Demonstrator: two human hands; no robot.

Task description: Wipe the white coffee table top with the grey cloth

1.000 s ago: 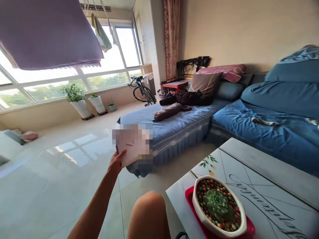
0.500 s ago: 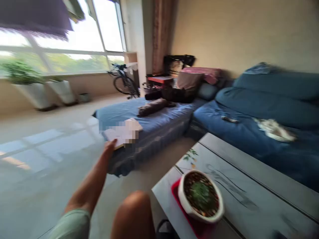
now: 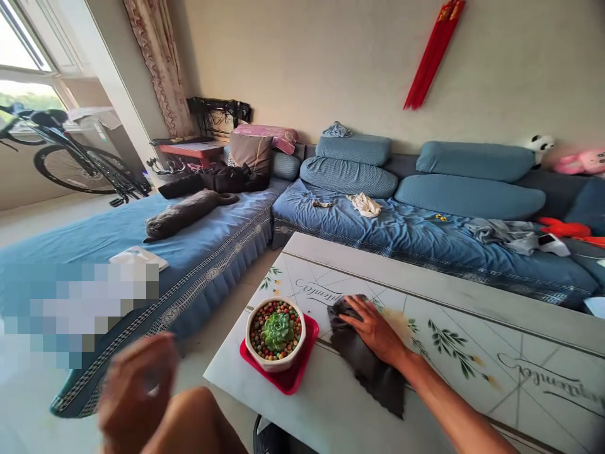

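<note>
My right hand lies flat, fingers spread, on a dark grey cloth that rests on the pale patterned table. Just left of the cloth stands a white bowl with a green succulent and coloured pebbles on a red tray. My left hand hangs low at the left above my knee, smeared by motion, and I see nothing in it. A white book or paper lies on the blue couch seat at the left.
A blue corner sofa runs behind the table with cushions, scattered clothes and soft toys. A dark cat-like shape lies on the left seat. A bicycle stands by the window. Pale tiled floor shows between couch and table.
The view has swung right. The white book or paper left my left hand and now lies on the couch; that hand has drawn back. My right hand and the cloth have come into view.
</note>
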